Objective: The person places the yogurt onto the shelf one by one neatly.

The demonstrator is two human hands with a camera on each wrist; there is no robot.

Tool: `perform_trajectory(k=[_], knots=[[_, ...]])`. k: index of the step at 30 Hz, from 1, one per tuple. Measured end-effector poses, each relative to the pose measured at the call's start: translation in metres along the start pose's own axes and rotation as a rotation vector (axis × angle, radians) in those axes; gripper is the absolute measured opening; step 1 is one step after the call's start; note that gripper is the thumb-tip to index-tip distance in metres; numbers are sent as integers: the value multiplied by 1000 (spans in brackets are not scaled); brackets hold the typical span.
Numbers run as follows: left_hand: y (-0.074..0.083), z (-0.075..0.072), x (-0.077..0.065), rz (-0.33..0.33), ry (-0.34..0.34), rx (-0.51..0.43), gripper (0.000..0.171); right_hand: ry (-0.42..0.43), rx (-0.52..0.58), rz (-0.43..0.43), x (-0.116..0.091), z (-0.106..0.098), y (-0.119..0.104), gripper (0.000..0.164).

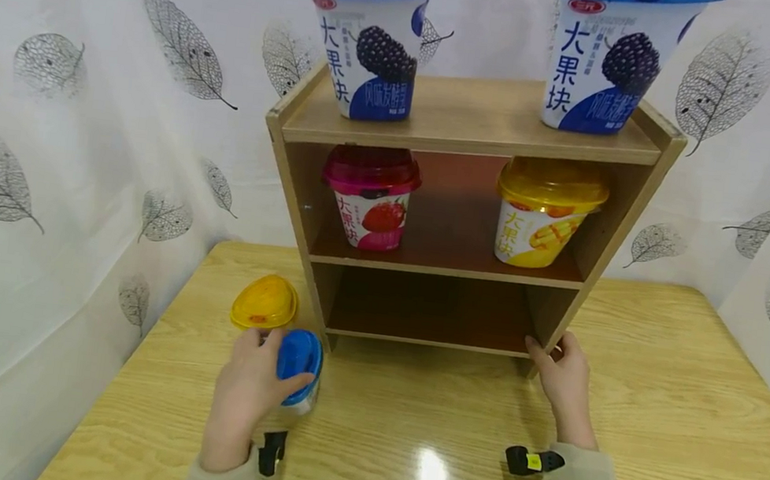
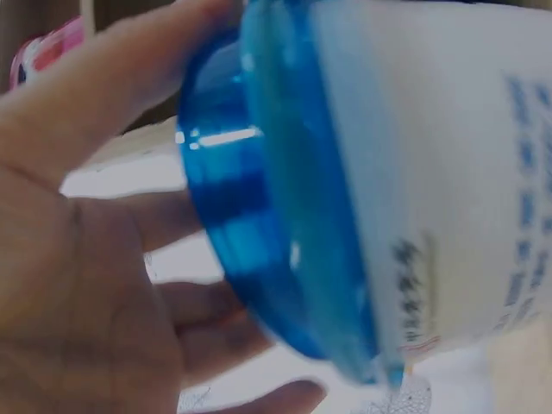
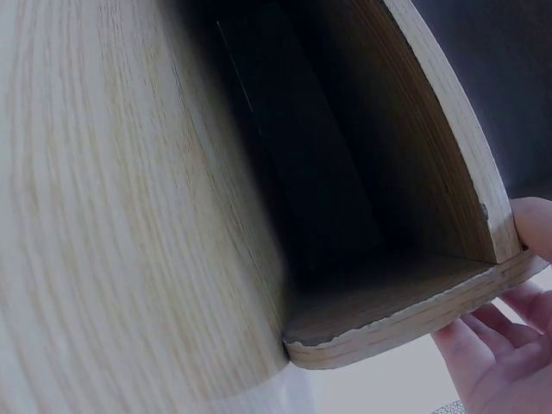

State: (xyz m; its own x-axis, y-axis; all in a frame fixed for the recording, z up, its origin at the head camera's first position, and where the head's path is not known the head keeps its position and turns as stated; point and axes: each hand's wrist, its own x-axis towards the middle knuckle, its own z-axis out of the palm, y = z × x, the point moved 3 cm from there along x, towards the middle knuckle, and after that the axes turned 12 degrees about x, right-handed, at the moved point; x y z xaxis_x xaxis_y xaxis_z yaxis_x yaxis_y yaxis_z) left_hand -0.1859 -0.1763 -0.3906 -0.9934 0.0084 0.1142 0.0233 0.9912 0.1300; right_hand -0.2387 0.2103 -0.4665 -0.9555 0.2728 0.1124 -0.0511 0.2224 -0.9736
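My left hand (image 1: 247, 383) is over a white yogurt cup with a blue lid (image 1: 296, 357), which stands on the table by the shelf's left foot. In the left wrist view the thumb is at one edge of the blue lid (image 2: 259, 172) and the fingers curve round its other side; their tips are partly hidden. My right hand (image 1: 563, 383) grips the lower right corner of the wooden shelf (image 1: 446, 271), thumb in front and fingers outside the side panel. The right wrist view shows that thumb by the bottom board (image 3: 466, 164).
A yellow-lidded cup (image 1: 266, 302) stands behind the blue-lidded one. Two blackberry cups, left (image 1: 378, 49) and right (image 1: 600, 66), stand on the shelf top. The middle level holds a strawberry cup (image 1: 370, 207) and a yellow cup (image 1: 540, 222). Leaf-patterned cloth (image 1: 106, 121) hangs behind the table (image 1: 677, 432).
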Motion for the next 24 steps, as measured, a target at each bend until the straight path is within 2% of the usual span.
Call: perform_trajectory(k=[4, 6, 8, 11, 15, 20, 24], knots=[[-1, -2, -1, 77, -49, -98, 66, 0, 7, 0, 0, -1, -1, 50], [-2, -4, -2, 87, -57, -142, 67, 0, 7, -1, -1, -1, -2, 50], [-3, -5, -1, 65, -40, -138, 68, 1, 6, -1, -1, 0, -2, 50], [-5, -6, -1, -17, -23, -96, 79, 2, 7, 0, 0, -1, -2, 50], [-8, -5, -2, -107, -68, -39, 94, -1, 9, -3, 0, -1, -2, 51], [-10, -2, -2, -123, -144, -37, 93, -8, 17, 1, -1, -1, -2, 52], [-12, -1, -2, -109, -152, -61, 88, -8, 18, 5, -1, 0, -3, 51]])
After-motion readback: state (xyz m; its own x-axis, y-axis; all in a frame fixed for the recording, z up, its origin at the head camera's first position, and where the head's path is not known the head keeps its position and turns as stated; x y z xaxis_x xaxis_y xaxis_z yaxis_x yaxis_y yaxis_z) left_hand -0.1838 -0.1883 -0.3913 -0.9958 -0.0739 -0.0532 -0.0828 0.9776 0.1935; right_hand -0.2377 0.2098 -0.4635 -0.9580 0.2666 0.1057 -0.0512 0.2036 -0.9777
